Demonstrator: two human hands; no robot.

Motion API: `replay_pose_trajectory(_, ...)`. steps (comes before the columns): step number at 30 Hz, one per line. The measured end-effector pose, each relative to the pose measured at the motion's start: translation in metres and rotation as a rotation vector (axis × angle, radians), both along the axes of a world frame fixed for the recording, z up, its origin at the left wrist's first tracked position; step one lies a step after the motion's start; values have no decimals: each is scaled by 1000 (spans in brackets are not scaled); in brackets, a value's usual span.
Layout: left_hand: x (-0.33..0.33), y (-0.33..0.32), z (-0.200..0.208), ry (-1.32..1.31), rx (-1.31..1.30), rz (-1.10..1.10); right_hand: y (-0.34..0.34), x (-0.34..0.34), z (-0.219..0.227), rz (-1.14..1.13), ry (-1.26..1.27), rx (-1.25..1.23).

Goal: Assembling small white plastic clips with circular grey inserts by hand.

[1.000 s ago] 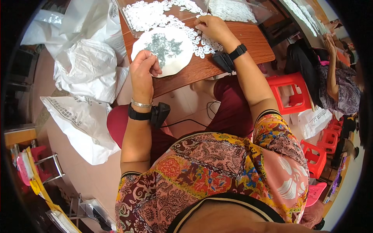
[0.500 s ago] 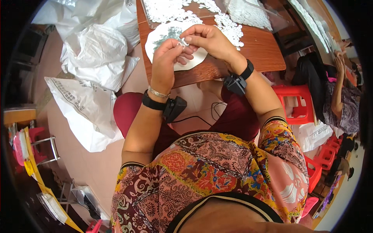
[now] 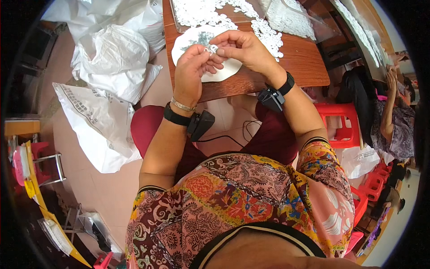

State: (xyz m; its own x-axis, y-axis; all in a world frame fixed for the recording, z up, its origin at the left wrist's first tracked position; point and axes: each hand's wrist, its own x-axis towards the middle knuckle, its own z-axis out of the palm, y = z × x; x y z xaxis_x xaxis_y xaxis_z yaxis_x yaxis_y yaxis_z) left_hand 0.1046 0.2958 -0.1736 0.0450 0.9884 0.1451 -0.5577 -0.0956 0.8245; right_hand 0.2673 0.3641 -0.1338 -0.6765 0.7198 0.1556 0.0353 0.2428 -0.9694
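Observation:
Over the near edge of a brown wooden table (image 3: 300,62), my left hand (image 3: 190,65) pinches a small white ring-shaped piece (image 3: 208,50) between thumb and fingers. My right hand (image 3: 246,51) meets it from the right, thumb and forefinger closed on the same small piece or one joined to it; I cannot tell which. Beneath both hands lies a round white sheet or shallow dish (image 3: 228,71), bearing a heap of tiny dark grey-green parts (image 3: 204,38). Loose white pieces (image 3: 266,38) spread over the table beyond my right hand.
A clear container of white pieces (image 3: 290,20) stands at the table's far right. Large white sacks (image 3: 109,62) fill the floor at left, with a flattened sack (image 3: 96,130) nearer. Red stools (image 3: 342,125) and another person (image 3: 392,121) are at right.
The hands stay almost in place, with the right fingers shifted slightly and the white piece showing more between the fingertips. The view has shifted a little.

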Motion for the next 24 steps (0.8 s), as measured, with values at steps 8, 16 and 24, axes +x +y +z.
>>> replay_pose_trajectory(8,0,0,2,5,-2,5,1,0,-1,-4,42,9)
replay_pose_trajectory(16,-3,0,-1,71,-8,9,-6,0,3,19,-61,101)
replay_pose_trajectory(24,2,-3,2,38,-8,6,-7,-9,-4,-102,105,-48)
